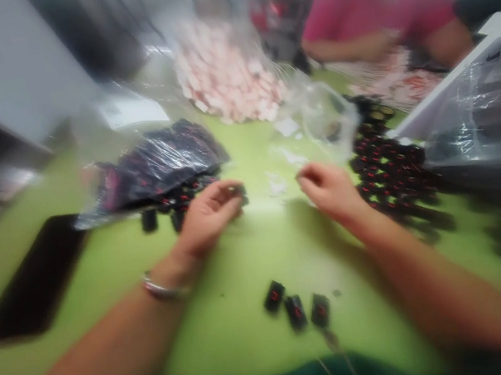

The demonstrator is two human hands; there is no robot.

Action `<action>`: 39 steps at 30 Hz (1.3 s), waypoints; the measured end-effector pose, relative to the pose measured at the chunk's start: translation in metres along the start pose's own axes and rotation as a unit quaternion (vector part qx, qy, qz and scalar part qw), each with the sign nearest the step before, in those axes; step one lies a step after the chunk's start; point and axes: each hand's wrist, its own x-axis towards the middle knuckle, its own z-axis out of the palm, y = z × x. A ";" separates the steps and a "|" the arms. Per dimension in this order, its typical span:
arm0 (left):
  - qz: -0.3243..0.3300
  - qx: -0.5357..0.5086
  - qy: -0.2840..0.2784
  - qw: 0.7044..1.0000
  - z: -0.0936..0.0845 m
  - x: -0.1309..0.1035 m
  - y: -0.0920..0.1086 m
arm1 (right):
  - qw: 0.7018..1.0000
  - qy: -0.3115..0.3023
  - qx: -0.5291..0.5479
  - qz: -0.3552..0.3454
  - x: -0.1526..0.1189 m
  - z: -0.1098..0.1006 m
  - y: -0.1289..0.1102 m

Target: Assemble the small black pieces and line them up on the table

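My left hand [209,213], with a metal bangle on its wrist, pinches a small dark piece [240,194] between thumb and fingers. Opposite it, my right hand [330,190] is closed at the fingertips; what it holds, if anything, is too small and blurred to name. Small white bits [276,183] lie on the green table [251,251] between the hands. Three black pieces with red marks [296,312] sit near the front edge. Just behind my left hand, more black pieces [149,220] lie beside a clear plastic bag of dark items [164,160].
A black flat slab [32,278] lies at the left. Many black pieces with red marks [386,168] are heaped at the right, beside a plastic-covered bin [482,110]. At the back are a bag of pale pink pieces [227,76] and a person in pink [346,11].
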 end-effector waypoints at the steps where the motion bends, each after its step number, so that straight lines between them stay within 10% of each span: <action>1: 0.012 0.012 0.012 1.000 -0.002 0.001 0.001 | 0.999 -0.031 -0.042 0.004 0.001 0.002 0.003; 9: -0.063 -0.091 0.007 0.994 0.014 -0.014 0.005 | 0.974 -0.149 -0.172 0.013 -0.009 0.018 0.002; 19: -0.122 -0.102 -0.036 0.987 0.018 -0.020 -0.004 | 0.971 -0.113 -0.208 -0.030 -0.015 0.034 0.001; 25: -0.123 -0.088 -0.069 0.986 0.019 -0.021 -0.007 | 0.983 0.007 -0.062 -0.175 -0.024 0.030 -0.017; 39: -0.106 -0.083 -0.087 0.987 0.021 -0.023 -0.009 | 0.947 -0.005 -0.195 -0.256 -0.035 0.029 -0.029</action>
